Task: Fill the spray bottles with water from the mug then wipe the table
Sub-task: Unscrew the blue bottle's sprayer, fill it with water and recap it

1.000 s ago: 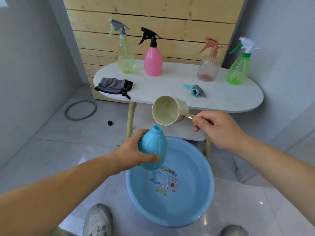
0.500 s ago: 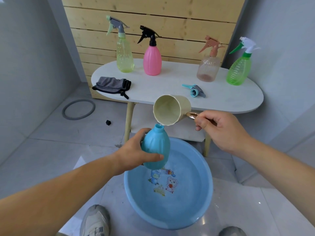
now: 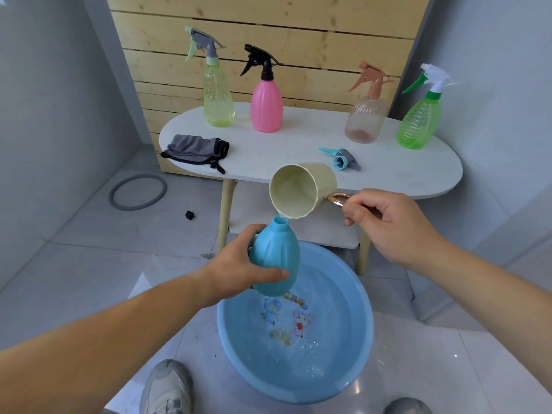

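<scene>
A person's left hand (image 3: 239, 270) wraps fingers and thumb round an uncapped blue spray bottle (image 3: 276, 258), holding it upright above a blue basin (image 3: 369, 324) of water at 6 o'clock. The right hand (image 3: 385, 225), at 3 o'clock from the bottle, grips the handle of a cream mug (image 3: 301, 189). The mug is tipped with its lip just over the bottle's neck, and a thin stream of water falls in. At 12 o'clock a white table (image 3: 388, 180) carries a yellow bottle (image 3: 218, 100), pink bottle (image 3: 266, 106), peach bottle (image 3: 364, 118) and green bottle (image 3: 418, 121). It also carries a loose spray head (image 3: 340, 158) and, at 10 o'clock, a grey cloth (image 3: 195, 150).
</scene>
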Demonstrator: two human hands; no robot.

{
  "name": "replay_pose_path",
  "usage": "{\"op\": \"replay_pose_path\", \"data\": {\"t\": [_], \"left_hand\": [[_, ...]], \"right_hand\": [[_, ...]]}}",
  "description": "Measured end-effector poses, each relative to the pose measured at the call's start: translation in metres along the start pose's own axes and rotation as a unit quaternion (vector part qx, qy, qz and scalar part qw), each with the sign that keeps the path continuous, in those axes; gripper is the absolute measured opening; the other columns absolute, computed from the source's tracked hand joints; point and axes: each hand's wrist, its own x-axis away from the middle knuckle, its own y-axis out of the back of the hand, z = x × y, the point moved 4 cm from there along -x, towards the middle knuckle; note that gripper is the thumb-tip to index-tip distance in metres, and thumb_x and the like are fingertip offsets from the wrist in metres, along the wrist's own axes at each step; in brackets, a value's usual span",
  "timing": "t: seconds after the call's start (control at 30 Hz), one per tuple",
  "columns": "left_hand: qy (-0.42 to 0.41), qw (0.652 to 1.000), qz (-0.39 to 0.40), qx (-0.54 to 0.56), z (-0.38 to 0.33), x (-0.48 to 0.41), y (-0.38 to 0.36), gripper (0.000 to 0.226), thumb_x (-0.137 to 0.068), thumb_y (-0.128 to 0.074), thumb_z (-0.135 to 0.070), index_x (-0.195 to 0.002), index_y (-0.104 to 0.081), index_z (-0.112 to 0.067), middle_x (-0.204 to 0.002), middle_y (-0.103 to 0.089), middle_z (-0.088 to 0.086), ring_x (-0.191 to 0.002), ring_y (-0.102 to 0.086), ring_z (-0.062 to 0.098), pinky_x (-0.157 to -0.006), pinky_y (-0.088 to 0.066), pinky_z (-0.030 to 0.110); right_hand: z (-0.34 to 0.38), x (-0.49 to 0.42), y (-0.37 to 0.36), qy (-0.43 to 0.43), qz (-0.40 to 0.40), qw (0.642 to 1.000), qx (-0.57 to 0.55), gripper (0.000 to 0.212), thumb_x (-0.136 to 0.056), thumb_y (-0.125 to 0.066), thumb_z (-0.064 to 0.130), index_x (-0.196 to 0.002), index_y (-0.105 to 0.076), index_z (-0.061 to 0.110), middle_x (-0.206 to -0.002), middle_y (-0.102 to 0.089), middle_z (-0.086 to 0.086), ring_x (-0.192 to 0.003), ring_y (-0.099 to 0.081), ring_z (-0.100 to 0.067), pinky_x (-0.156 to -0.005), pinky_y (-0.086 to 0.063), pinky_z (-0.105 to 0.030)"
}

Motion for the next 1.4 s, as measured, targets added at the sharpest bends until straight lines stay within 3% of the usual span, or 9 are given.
{"op": "replay_pose_path", "data": {"t": [0.6, 0.9, 1.1, 1.4], "left_hand": [[0.007, 1.000, 0.006, 0.005, 0.004, -0.001, 0.000, 0.079, -0.073, -0.093, -0.017, -0.135, -0.049, -0.037, -0.123, -0.065, 0.002, -0.110, -0.070, 0.025, -0.082, -0.065, 0.049], [0.009, 1.000, 0.002, 0.003, 0.004, -0.001, -0.001, 0.078, -0.073, -0.093, -0.017, -0.135, -0.049, -0.037, -0.122, -0.065, 0.001, -0.110, -0.069, 0.024, -0.082, -0.065, 0.048], [0.010, 1.000, 0.003, 0.003, 0.004, -0.001, -0.001, 0.078, -0.073, -0.093, -0.016, -0.134, -0.050, -0.038, -0.121, -0.066, 0.001, -0.109, -0.070, 0.023, -0.082, -0.065, 0.048], [0.008, 1.000, 0.001, -0.002, 0.003, -0.001, -0.002, 0.078, -0.073, -0.093, -0.016, -0.134, -0.049, -0.037, -0.121, -0.066, 0.000, -0.109, -0.070, 0.022, -0.083, -0.065, 0.047]], "right_hand": [[-0.008, -0.003, 0.005, 0.047, -0.015, 0.998, 0.043, 0.019, -0.095, -0.061, 0.012, -0.077, -0.068, 0.009, -0.075, -0.065, 0.006, -0.075, -0.055, 0.001, -0.068, -0.035, -0.007], [-0.011, -0.004, 0.005, 0.064, -0.019, 0.997, 0.040, 0.023, -0.090, -0.056, 0.027, -0.077, -0.067, 0.012, -0.075, -0.064, 0.005, -0.078, -0.054, -0.005, -0.069, -0.034, -0.008], [-0.011, -0.005, 0.004, 0.082, -0.017, 0.995, 0.059, 0.015, -0.091, -0.056, 0.025, -0.078, -0.065, 0.027, -0.077, -0.063, 0.013, -0.084, -0.055, -0.005, -0.075, -0.035, -0.010], [-0.012, -0.005, 0.002, 0.113, -0.018, 0.990, 0.088, 0.019, -0.092, -0.056, 0.028, -0.081, -0.067, 0.019, -0.075, -0.061, 0.011, -0.083, -0.054, -0.014, -0.079, -0.042, -0.024]]}}
